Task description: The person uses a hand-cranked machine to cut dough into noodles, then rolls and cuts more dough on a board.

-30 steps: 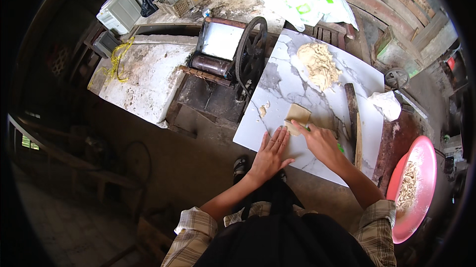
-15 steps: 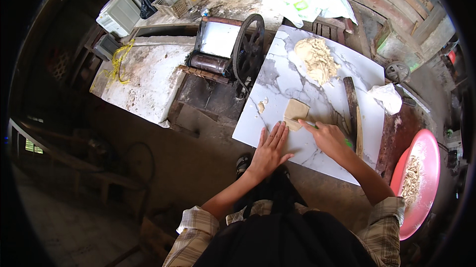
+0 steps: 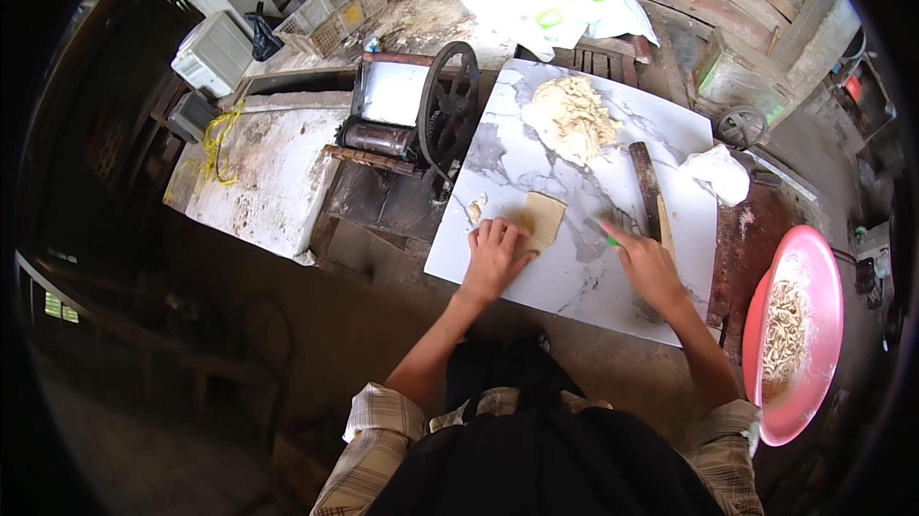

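- Marble-pattern board (image 3: 536,277) carries the work; it lies tilted across the bench, with the near edge toward the person.
- Left hand (image 3: 494,258): fingers spread flat, palm down, pressing on the near-left corner of a small flat dough sheet (image 3: 544,219). Open hand, pinning, not gripping.
- Dough sheet sits near the board's left edge, roughly mid-length, lying flat.
- Right hand (image 3: 649,267): curled, with something small and green (image 3: 611,241) showing at the fingertips. Can't tell what it is or how firmly it's held.
- Long dark rolling stick (image 3: 646,189) lies on the board just beyond the right hand, along the right side.
- Pile of rough dough (image 3: 572,119) at the far end of the board, unworked.
- Small dough scraps (image 3: 476,210) at the left edge, beside the sheet.
- Pink basin (image 3: 814,267), off the board's right edge, already holds cut strips.
- Hand-crank roller machine (image 3: 412,119) off the board's far-left corner, untouched.
- Judgement: mid-run. One batch is in the basin, one sheet is flattened and under hand, and the bulk of the dough is still to process.
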`<control>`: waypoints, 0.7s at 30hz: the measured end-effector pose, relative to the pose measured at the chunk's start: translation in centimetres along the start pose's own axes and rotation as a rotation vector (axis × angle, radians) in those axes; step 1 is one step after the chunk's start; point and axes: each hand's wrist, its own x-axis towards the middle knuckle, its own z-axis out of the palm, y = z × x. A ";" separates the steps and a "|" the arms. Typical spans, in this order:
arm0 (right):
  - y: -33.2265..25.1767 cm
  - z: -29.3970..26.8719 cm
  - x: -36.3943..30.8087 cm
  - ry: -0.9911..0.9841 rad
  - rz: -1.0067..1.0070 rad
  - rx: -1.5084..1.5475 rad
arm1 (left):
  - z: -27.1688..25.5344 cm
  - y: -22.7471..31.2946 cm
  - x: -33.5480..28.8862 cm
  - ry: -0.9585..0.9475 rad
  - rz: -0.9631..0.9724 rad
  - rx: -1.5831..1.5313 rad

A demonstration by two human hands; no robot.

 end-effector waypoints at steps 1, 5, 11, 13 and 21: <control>-0.3 0.7 0.6 0.027 0.081 -0.013 | 0.2 -1.2 0.6 -0.042 0.046 -0.006; 1.4 4.8 2.7 0.192 0.157 0.023 | -0.2 -2.9 3.2 -0.090 0.385 0.016; 0.5 7.4 3.9 0.342 0.146 -0.154 | -0.9 -3.8 5.8 -0.067 0.759 0.066; -2.1 7.7 3.6 0.364 -0.043 -0.131 | -1.5 -4.7 6.3 -0.109 0.746 0.012; -4.8 11.2 3.7 0.321 -0.083 -0.060 | -2.0 -6.6 7.0 -0.174 0.632 -0.269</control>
